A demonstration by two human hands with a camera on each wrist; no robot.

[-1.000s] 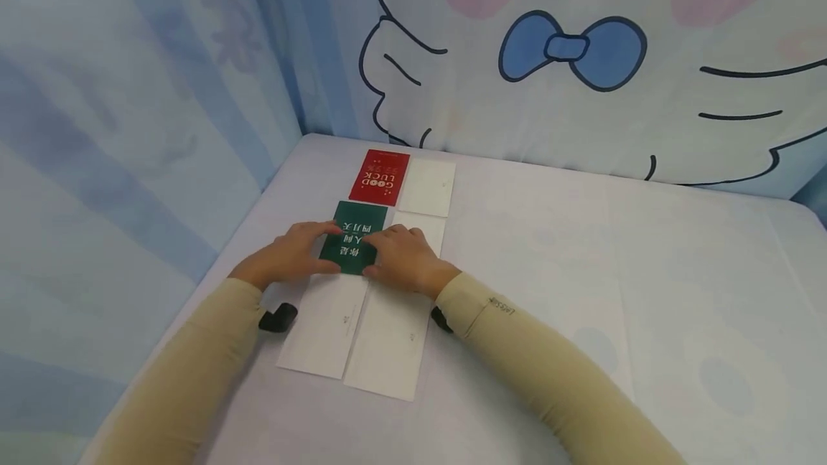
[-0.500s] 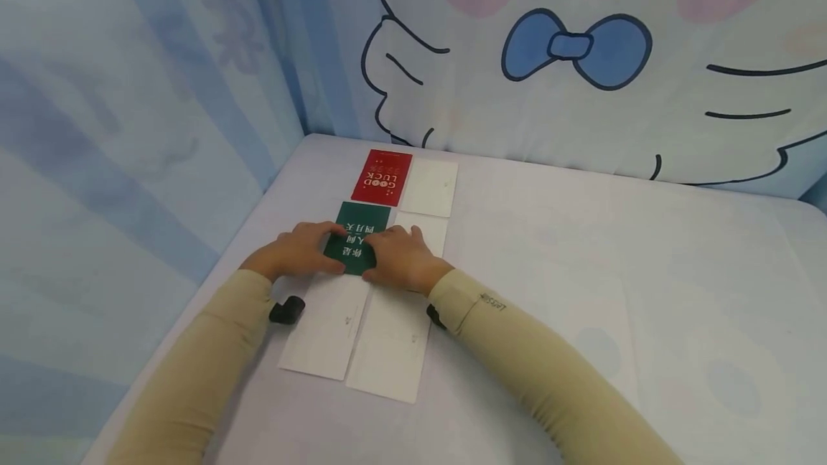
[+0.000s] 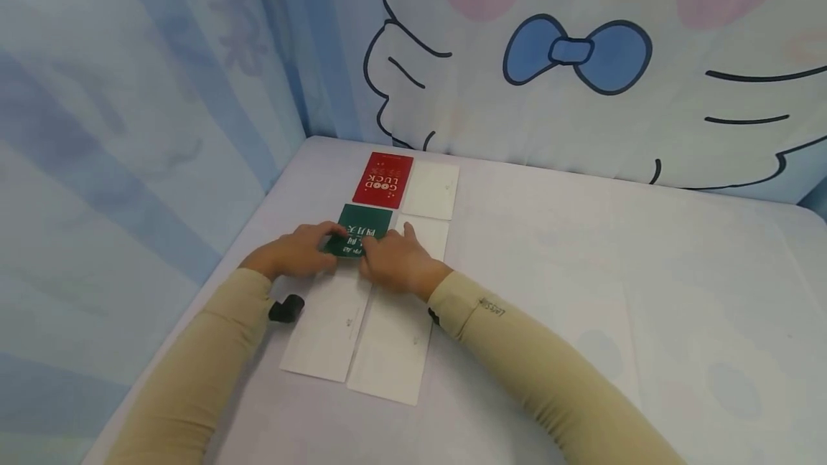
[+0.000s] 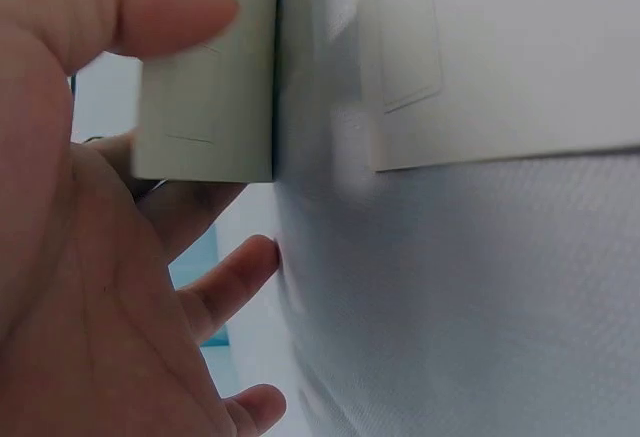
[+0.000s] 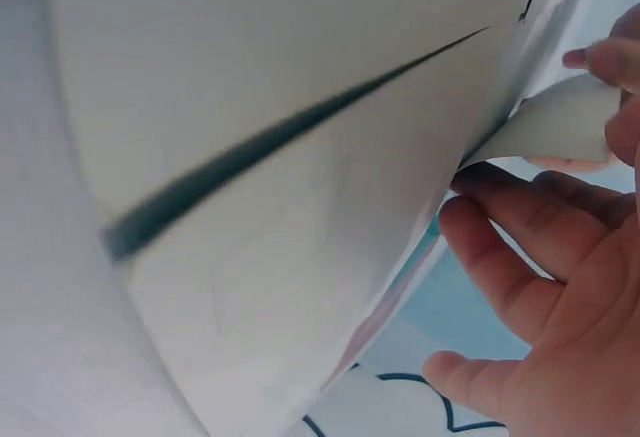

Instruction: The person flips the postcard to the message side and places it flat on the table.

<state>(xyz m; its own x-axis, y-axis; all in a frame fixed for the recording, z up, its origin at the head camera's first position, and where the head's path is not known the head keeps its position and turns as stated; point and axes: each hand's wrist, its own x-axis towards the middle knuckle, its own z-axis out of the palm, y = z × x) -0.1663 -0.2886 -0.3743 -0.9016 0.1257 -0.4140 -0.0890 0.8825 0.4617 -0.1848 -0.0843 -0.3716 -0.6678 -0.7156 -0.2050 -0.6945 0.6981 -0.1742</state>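
Observation:
A green card [image 3: 367,218] with white characters lies between both hands in the head view, its near edge tipped up. My left hand [image 3: 298,250] grips its left side. At the near right corner, my right hand [image 3: 402,261] pinches it between thumb and fingers. The left wrist view shows the card's pale back [image 4: 208,107] standing up by the left thumb. In the right wrist view, the card [image 5: 560,122] curves up within the right fingers. Beyond it lies a red "GOOD LUCK" card [image 3: 383,179]. White cards [image 3: 323,329] lie nearer on the table.
To the right of the green and red cards runs a column of white cards [image 3: 390,350], partly under the right hand. A pale cloth covers the table [image 3: 581,293]. A patterned curtain [image 3: 161,128] hangs along the left side, and another with a blue bow [image 3: 571,52] hangs behind.
The green card's near edge has come up off the surface, and less of its printed face shows. Both hands stay at its sides, with their fingers drawn in slightly.

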